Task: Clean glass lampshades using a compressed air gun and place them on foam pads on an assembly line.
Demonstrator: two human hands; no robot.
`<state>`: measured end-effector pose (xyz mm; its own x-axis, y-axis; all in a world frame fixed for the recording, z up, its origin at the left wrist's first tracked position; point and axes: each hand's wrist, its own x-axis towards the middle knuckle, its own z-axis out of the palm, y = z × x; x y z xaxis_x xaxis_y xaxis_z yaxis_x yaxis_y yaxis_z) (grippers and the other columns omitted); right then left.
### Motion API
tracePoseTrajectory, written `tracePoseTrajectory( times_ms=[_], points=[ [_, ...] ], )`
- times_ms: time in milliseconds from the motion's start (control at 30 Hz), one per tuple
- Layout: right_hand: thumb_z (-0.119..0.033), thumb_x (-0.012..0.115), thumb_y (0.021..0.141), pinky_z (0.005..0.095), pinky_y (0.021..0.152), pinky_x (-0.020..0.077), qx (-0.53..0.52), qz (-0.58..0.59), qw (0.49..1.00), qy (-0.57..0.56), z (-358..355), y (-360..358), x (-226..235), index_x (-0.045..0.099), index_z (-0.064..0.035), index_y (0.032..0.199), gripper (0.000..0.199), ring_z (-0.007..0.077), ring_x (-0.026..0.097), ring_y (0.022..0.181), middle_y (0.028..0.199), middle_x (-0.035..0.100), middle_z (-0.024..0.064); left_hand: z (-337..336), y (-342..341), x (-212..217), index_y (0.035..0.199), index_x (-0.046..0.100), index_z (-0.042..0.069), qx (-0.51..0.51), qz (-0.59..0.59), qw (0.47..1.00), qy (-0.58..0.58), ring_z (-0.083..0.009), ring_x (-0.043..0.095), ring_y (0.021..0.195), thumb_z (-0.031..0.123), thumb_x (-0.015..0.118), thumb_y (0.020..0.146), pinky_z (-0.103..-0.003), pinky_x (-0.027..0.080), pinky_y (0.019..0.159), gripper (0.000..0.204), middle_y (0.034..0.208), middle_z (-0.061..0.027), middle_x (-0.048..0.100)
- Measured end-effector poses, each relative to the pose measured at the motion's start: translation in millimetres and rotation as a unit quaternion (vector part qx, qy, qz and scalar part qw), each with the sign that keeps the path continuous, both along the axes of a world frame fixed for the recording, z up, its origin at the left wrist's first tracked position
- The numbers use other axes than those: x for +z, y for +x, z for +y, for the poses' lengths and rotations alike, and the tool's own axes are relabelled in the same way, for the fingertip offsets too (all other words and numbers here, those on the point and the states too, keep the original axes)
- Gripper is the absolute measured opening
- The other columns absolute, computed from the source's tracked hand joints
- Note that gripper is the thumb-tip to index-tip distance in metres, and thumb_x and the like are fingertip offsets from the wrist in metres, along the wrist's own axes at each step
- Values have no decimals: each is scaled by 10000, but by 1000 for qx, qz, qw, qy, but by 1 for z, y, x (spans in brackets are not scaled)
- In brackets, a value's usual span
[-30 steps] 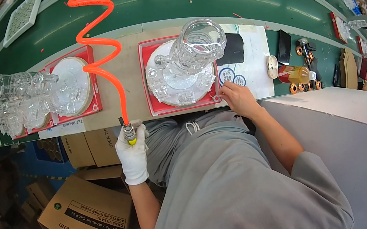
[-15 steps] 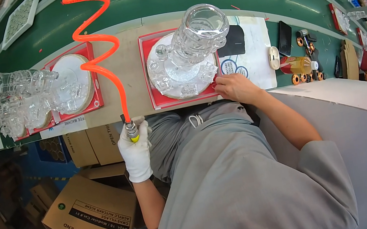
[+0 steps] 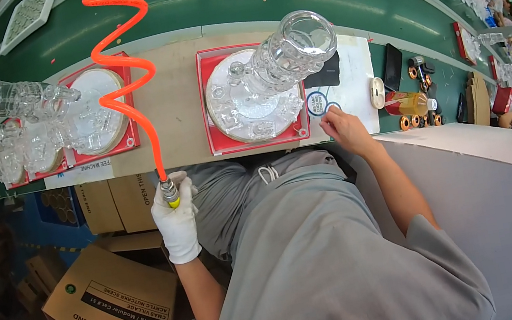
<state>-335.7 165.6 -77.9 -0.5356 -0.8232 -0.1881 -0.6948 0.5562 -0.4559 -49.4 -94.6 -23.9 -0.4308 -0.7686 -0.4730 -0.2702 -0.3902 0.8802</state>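
Note:
My left hand (image 3: pixel 174 222), in a white glove, is closed around the end of an orange coiled air hose (image 3: pixel 155 140), just off the bench's front edge. A metal coupler (image 3: pixel 168 190) and a bit of yellow show above the fingers. What lies inside the fist is hidden. My bare right hand (image 3: pixel 348 131) hovers by the white printed sheet (image 3: pixel 358 73), fingers curled together; anything between them is too small to make out. To its left sits a red square box (image 3: pixel 220 144) with a round white base (image 3: pixel 258 133) in it, bearing a tall clear plastic figure (image 3: pixel 291 47) that leans right.
More red boxes with clear figures (image 3: pixel 30 104) stand at the left. On the right are a dark phone (image 3: pixel 393 66), a white case (image 3: pixel 377 92), an amber drink bottle (image 3: pixel 407 103) and several copper-coloured rings. An opened carton (image 3: pixel 107 306) stands on the floor at lower left.
My right hand has come away from the red box's front right corner and moved right. My left hand, still gripping the hose end, sits slightly further left in view.

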Motion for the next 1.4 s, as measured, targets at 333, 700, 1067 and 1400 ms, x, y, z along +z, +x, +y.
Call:
tracePoseTrajectory(
  times_ms=[333, 700, 1067, 1400],
  points=[
    [-145, 595, 862, 432, 648, 505, -50, 6, 987, 150, 63, 11, -34, 543, -31, 855, 125, 358, 603, 737, 871, 559, 143, 0, -10, 4, 1024, 618, 23, 7, 1, 1000, -25, -30, 502, 541, 41, 631, 884, -163, 363, 429, 142, 775, -30, 613],
    [-128, 613, 854, 413, 673, 507, -68, -38, 995, 66, 15, 15, -12, 583, -71, 955, 120, 318, 618, 824, 887, 571, 108, 6, -24, 4, 1020, 610, 24, 0, -9, 998, -54, -37, 502, 527, 33, 627, 885, -170, 376, 420, 137, 780, -33, 603],
    [-109, 675, 773, 359, 654, 495, 106, 36, 993, -44, -22, 11, -16, 655, -104, 860, 90, 223, 609, 779, 857, 561, 45, 8, -27, 7, 1031, 601, 21, -21, -19, 999, -26, -43, 539, 591, 33, 629, 881, -167, 377, 406, 153, 803, -37, 607],
    [-89, 658, 734, 368, 651, 486, 148, 55, 987, -35, -28, 10, -19, 576, -75, 788, 100, 243, 598, 740, 823, 538, 64, 9, -17, 3, 1031, 609, 18, 2, -6, 1000, -24, -44, 549, 619, 30, 628, 880, -165, 375, 416, 153, 833, -33, 617]
  ],
)
